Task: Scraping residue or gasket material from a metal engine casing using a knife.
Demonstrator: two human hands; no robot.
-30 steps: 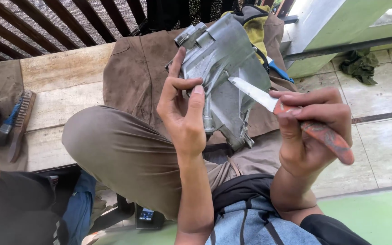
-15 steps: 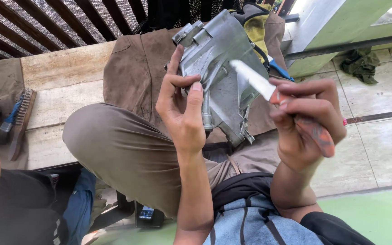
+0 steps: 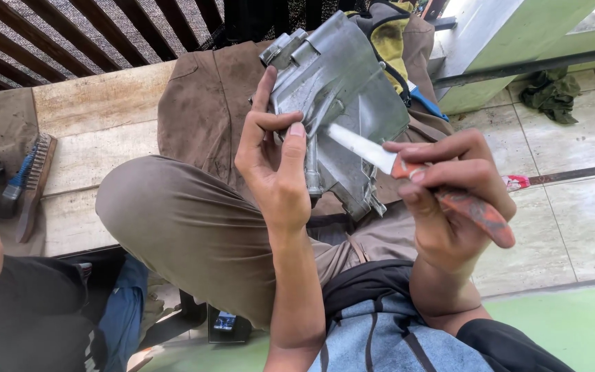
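Left hand grips a grey metal casing, fingers wrapped on its edge, thumb pressed on a cast rib. The casing is propped on the lap over a brown cloth. Right hand is closed round the orange handle of a knife, blade tip laid against the casing's face near the middle. Scraping looks midway: the surface is dull and patchy, no clearly clean area, most of the face seems left to do. Wire brush lies well apart on the bench at left, untouched. Green rag on the tiled floor at right.
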